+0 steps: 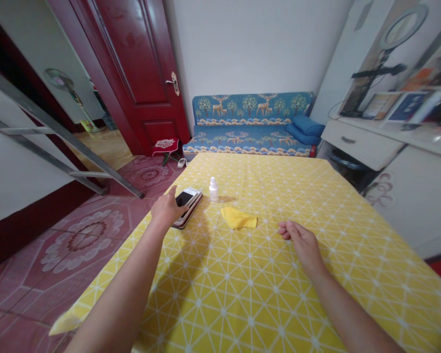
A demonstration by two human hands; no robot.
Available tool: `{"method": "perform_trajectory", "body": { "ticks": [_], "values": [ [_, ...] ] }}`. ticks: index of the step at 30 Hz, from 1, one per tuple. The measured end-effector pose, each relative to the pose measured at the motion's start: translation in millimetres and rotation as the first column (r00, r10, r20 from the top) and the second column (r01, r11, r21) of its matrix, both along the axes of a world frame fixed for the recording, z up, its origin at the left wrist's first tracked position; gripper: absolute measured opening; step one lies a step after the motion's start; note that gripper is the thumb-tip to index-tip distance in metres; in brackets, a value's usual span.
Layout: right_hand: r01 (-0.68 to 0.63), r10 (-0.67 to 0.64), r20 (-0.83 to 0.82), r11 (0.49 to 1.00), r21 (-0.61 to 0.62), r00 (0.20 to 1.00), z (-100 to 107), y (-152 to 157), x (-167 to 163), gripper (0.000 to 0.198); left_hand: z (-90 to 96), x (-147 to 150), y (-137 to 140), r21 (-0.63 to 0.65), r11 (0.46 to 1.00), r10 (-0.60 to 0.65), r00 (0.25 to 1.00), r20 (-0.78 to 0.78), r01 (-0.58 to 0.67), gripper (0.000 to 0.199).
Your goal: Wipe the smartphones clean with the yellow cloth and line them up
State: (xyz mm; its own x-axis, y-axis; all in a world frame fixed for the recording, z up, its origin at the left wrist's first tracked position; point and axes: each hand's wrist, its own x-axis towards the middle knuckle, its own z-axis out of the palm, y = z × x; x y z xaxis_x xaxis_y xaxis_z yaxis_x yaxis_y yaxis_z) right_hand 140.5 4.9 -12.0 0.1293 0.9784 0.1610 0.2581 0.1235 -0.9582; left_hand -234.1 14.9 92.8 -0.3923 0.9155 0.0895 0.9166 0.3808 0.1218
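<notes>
My left hand (pixel 168 208) is at the white phone (pixel 184 198), thumb and fingers spread apart over its near end. Whether the fingertips touch it, I cannot tell. The phone has a dark screen and lies on one or more flat, dark-edged things at the table's left side. Just right of it a small white bottle (pixel 213 190) stands upright with its cap on. Nearer to me lies a crumpled yellow cloth (pixel 238 217). Right of the cloth, my right hand (pixel 300 239) rests at the tabletop with its fingers curled in, and nothing shows in them.
A yellow cloth with white lines covers the table (pixel 250 294). Beyond its far edge stands a blue patterned sofa (pixel 242 132). On the right is a white cabinet (pixel 360 142) with a ring light (pixel 404 27). A metal ladder (pixel 59 132) leans at the left.
</notes>
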Motion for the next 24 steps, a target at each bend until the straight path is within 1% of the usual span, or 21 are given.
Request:
{"method": "perform_trajectory", "body": {
  "ticks": [5, 8, 12, 16, 18, 20, 22, 24],
  "values": [
    [0.000, 0.000, 0.032, 1.000, -0.005, 0.999, 1.5, -1.7, 1.0, 0.044, -3.8, 5.9, -6.7, 0.050, 0.998, 0.034, 0.998, -0.059, -0.032, 0.082],
    [-0.007, 0.007, 0.049, 1.000, 0.001, 0.999, 1.2, -1.0, 0.8, 0.043, -6.1, 4.6, -6.3, 0.058, 0.998, 0.034, 0.996, -0.083, -0.030, 0.083],
    [-0.010, 0.010, 0.074, 1.000, -0.001, 0.997, 0.4, 0.1, 0.5, 0.042, -7.4, -6.9, 1.9, 0.012, 1.000, -0.002, 1.000, -0.020, 0.003, 0.092],
    [-0.019, 0.019, 0.096, 1.000, 0.003, 0.995, -0.7, 0.9, 2.1, 0.039, -8.9, -19.2, 10.5, -0.024, 1.000, -0.007, 0.999, 0.049, 0.008, 0.091],
    [-0.031, 0.030, 0.109, 1.000, 0.003, 0.994, -2.3, 1.8, 3.2, 0.037, -9.6, -22.1, 13.0, -0.042, 0.999, 0.005, 0.997, 0.082, -0.001, 0.087],
    [-0.035, 0.034, 0.142, 0.999, 0.001, 0.989, -4.4, 2.9, 3.7, 0.035, -10.1, -22.0, 14.3, -0.054, 0.999, 0.013, 0.994, 0.108, -0.007, 0.077],
    [-0.028, 0.026, 0.205, 1.000, 0.006, 0.978, -6.4, 3.5, 3.1, 0.034, -10.3, -19.1, 13.9, -0.058, 0.998, 0.023, 0.992, 0.127, -0.015, 0.065],
    [-0.014, 0.006, 0.298, 1.000, 0.025, 0.954, -7.0, 3.1, 1.0, 0.031, -10.7, -14.3, 10.6, -0.029, 0.999, 0.027, 0.990, 0.136, -0.023, 0.055]
  ]
}}
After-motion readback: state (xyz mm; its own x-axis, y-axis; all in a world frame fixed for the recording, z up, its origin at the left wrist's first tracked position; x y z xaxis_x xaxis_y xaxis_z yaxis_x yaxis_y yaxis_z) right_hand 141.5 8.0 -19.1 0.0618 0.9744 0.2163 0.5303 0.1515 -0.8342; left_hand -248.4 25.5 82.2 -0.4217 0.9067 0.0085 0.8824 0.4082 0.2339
